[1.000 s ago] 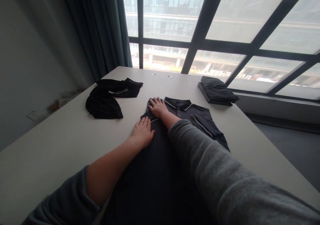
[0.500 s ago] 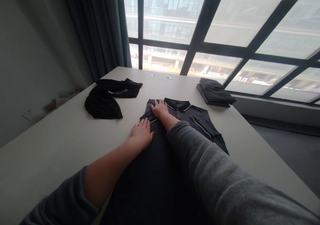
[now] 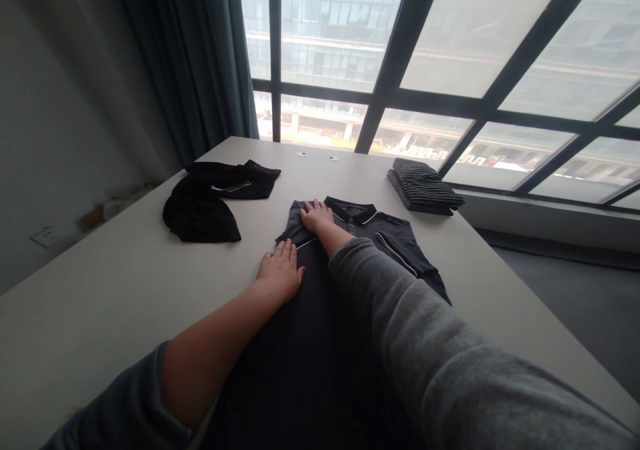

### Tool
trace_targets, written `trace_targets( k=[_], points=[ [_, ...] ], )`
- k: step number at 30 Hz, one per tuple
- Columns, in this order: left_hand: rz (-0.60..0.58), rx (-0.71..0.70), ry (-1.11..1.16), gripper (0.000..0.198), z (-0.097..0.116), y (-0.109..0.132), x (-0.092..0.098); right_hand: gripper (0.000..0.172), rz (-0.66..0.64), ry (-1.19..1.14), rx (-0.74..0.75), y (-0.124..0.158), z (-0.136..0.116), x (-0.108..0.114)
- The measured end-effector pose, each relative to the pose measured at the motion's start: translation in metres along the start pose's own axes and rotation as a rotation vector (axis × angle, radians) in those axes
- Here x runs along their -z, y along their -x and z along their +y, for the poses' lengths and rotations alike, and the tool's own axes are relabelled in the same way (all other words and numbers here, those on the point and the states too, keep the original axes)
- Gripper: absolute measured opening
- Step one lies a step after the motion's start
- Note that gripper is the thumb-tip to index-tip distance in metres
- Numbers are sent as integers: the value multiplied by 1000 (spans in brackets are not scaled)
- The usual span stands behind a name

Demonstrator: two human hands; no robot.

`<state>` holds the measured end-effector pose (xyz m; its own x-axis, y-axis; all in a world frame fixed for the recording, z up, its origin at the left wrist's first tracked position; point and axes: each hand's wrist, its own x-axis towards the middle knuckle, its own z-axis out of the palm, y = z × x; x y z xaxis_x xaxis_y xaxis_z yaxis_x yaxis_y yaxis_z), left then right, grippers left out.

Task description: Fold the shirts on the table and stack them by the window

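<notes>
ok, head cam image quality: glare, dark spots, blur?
Head view: strong backlight, the window hazy and washed out; head view: the shirt's lower part sinks to near black, hiding most fabric detail, and the curtain is dim; head view: left hand and right hand fairly clear, no obvious motion blur; head view: near sleeves loom large, likely wide-angle stretch.

light: window (image 3: 445,43) glare, view hazy | wall (image 3: 55,123): dim | lower centre: near-black | edges: stretched
</notes>
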<state>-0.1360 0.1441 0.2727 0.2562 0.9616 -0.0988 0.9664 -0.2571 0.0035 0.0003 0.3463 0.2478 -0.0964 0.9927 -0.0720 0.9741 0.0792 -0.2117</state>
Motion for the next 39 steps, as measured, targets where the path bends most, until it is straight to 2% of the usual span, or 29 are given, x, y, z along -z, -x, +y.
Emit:
trace_targets(
  k=[5,10,15,18,21,24,26,28,31,35,39],
  points=[
    [28,-9,49,66,0,-2,-5,68,-3,82,127,-10,20,6],
    [9,-2,44,67,0,-3,-6,67,5,70,175,-16,33,6],
    [5,2,51,67,1,-1,-4,60,91,-5,239,-12,39,9],
    [-7,9,50,67,1,-1,-3,58,168,1,317,3,47,14],
    [-21,5,49,66,-1,-1,-1,57,192,40,446,31,53,15],
    [10,9,19,69,-3,1,1,62,115,78,524,67,55,9],
    [61,-48,2,70,-3,8,1,66,34,95,522,86,55,3],
    [73,-161,14,68,-3,22,-3,66,-23,95,501,99,54,-2],
    [35,-296,51,65,-5,55,-17,66,-39,84,464,104,53,-7],
    [76,-375,56,66,-22,116,-40,66,-32,77,463,100,51,-6],
    [136,-384,57,64,-42,180,-53,65,-18,59,461,101,49,-4]
  ],
)
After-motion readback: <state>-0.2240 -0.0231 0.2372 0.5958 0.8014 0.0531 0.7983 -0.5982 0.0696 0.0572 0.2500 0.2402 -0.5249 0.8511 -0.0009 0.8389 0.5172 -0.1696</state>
